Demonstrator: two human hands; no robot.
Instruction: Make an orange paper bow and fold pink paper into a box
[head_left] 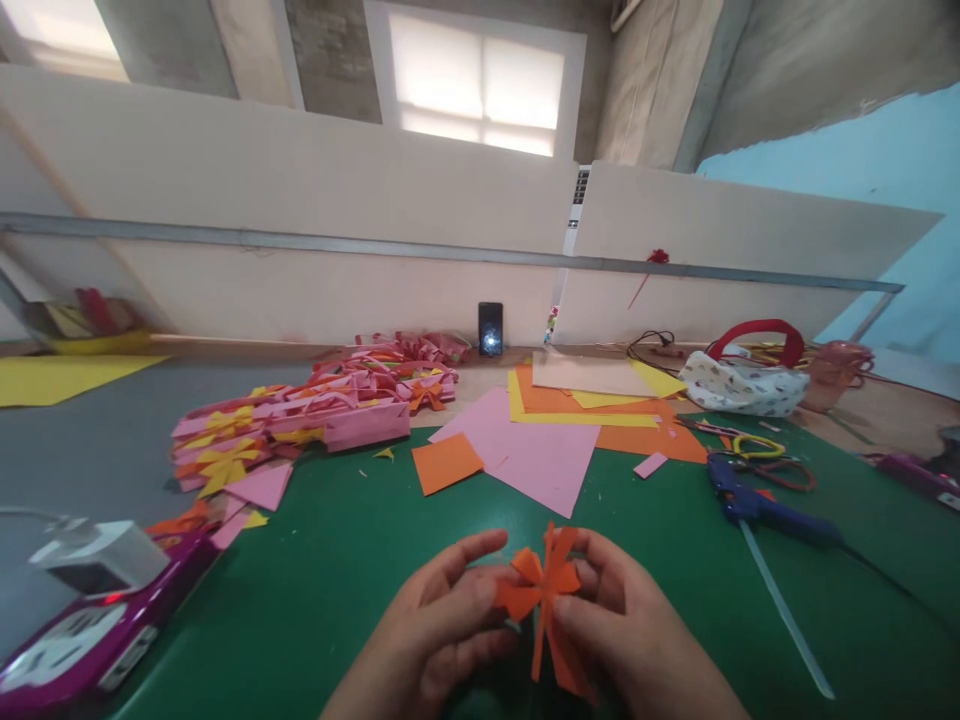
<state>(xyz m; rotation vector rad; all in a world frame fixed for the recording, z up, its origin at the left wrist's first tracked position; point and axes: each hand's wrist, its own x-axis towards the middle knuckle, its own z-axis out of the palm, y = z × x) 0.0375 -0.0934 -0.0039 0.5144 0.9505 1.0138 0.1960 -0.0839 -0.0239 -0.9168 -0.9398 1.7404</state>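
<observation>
An orange paper bow [546,590] with loose strips hanging from it is held low in the middle, above the green mat [337,560]. My left hand [439,625] pinches its left loop between thumb and fingers. My right hand [626,625] grips its right side and the strips that trail down. The two hands nearly touch around the bow's centre.
A pile of pink boxes with yellow and orange bows [315,410] lies at the back left. Pink, orange and yellow paper sheets [555,430] lie behind the hands. A blue glue gun [757,505], scissors [757,450], a patterned bag [746,385], a phone [490,328] and a purple power strip [90,640] surround the mat.
</observation>
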